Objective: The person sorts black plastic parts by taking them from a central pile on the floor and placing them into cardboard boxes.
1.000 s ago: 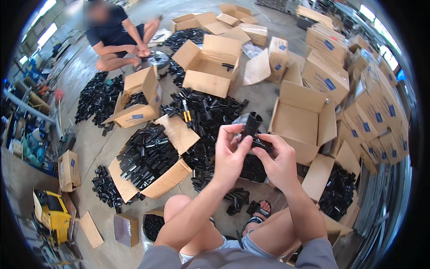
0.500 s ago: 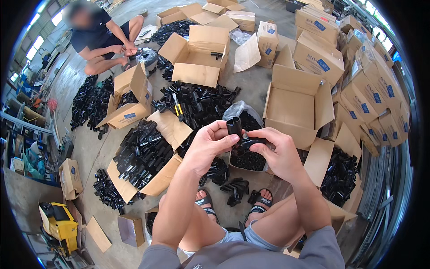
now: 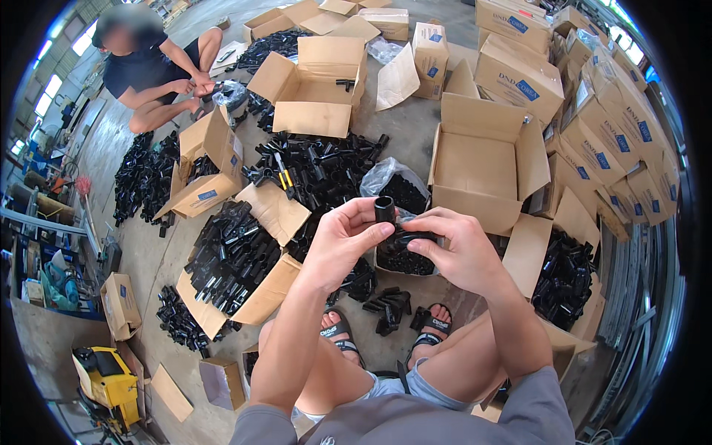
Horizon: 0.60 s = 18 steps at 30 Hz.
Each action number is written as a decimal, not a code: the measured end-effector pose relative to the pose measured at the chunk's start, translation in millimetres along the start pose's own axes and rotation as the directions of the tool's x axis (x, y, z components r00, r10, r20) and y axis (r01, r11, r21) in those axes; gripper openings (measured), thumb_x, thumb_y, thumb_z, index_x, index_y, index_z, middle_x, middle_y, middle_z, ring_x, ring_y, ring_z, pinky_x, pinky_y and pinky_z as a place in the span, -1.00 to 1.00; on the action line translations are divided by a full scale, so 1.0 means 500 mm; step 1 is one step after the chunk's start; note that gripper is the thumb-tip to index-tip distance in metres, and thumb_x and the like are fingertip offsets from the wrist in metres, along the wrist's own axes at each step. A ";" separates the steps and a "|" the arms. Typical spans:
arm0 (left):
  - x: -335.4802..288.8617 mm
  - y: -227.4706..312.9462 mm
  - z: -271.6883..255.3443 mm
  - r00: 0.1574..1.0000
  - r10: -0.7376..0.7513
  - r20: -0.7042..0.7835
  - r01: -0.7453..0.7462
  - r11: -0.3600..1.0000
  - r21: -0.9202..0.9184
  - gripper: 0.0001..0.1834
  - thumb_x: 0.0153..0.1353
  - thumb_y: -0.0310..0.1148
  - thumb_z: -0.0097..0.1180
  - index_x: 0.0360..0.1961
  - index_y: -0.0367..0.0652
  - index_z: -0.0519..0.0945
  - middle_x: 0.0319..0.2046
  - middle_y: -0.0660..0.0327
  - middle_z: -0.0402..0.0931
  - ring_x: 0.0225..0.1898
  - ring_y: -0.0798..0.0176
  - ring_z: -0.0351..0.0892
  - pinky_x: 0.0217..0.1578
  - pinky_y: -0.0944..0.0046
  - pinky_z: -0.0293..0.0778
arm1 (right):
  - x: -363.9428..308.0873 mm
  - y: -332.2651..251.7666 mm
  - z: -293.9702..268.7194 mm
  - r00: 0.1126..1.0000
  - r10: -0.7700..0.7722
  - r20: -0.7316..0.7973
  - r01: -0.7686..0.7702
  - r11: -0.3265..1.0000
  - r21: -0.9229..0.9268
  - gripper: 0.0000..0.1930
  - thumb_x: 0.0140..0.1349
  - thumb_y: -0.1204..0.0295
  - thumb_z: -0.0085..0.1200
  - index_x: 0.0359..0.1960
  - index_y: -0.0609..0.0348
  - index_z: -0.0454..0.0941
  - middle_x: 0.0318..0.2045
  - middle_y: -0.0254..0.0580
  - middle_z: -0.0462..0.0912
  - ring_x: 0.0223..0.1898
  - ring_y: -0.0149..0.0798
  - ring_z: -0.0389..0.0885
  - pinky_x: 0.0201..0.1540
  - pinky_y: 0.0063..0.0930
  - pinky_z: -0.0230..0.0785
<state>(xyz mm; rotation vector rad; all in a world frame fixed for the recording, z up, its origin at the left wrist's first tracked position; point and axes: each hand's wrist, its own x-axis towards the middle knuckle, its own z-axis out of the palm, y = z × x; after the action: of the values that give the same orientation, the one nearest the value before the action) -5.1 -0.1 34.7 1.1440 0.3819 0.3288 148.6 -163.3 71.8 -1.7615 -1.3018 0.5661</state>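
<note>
A short black tube fitting [image 3: 384, 211] stands upright between my hands, with a darker side piece reaching toward the right. My left hand [image 3: 337, 241] is closed on the tube, thumb and fingers on either side. Thumb and fingertips of my right hand [image 3: 466, 248] pinch the side piece, whose shape is partly hidden by them. Just under the hands is a carton of small black parts [image 3: 404, 261], with a clear plastic bag [image 3: 380, 176] at its far side. A few black fittings [image 3: 389, 308] lie on the floor between my feet.
A carton of black tubes [image 3: 233, 256] stands at the left, a large open carton [image 3: 478, 174] at the right. Loose fittings [image 3: 326, 167] with a yellow-handled tool [image 3: 283, 172] lie ahead. Stacked cartons [image 3: 608, 141] line the right. A person [image 3: 148, 67] sits far left.
The view has shifted slightly, so the surroundings sit a little differently in the picture. Both hands keep their grip on the fitting, whose side piece appears slightly turned.
</note>
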 end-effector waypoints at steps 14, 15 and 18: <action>0.010 -0.011 0.000 0.983 0.143 -0.115 -0.131 0.986 0.106 -0.74 0.42 -0.52 0.18 0.09 -0.33 0.59 -0.06 0.28 0.67 -0.07 0.51 0.58 -0.02 0.43 0.51 | 0.008 0.015 0.005 0.991 0.004 -0.136 0.011 0.994 0.107 -0.74 0.31 0.56 0.22 0.02 0.28 0.67 -0.09 -0.08 0.72 -0.16 -0.22 0.72 -0.03 -0.39 0.54; 0.011 -0.008 -0.002 0.985 0.133 -0.114 -0.122 0.987 0.101 -0.74 0.41 -0.52 0.18 0.09 -0.32 0.60 -0.06 0.28 0.67 -0.08 0.52 0.58 -0.04 0.44 0.51 | 0.008 0.016 0.008 0.989 -0.009 -0.150 0.027 0.993 0.116 -0.74 0.31 0.57 0.22 0.02 0.28 0.67 -0.10 -0.08 0.72 -0.15 -0.23 0.72 -0.03 -0.39 0.54; 0.005 -0.007 -0.016 0.994 -0.016 -0.111 0.017 1.000 0.005 -0.72 0.46 -0.42 0.15 0.13 -0.26 0.57 0.03 0.27 0.67 -0.04 0.49 0.64 -0.01 0.42 0.56 | 0.009 0.023 0.021 0.984 -0.031 -0.176 0.058 0.987 0.153 -0.75 0.31 0.58 0.22 0.02 0.28 0.68 -0.10 -0.09 0.72 -0.14 -0.25 0.71 -0.03 -0.39 0.53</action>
<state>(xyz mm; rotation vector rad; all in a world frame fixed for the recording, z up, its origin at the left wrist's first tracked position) -6.3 6.4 28.4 1.1310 0.4903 0.3781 148.5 -156.5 57.1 -1.6101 -1.1419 0.4661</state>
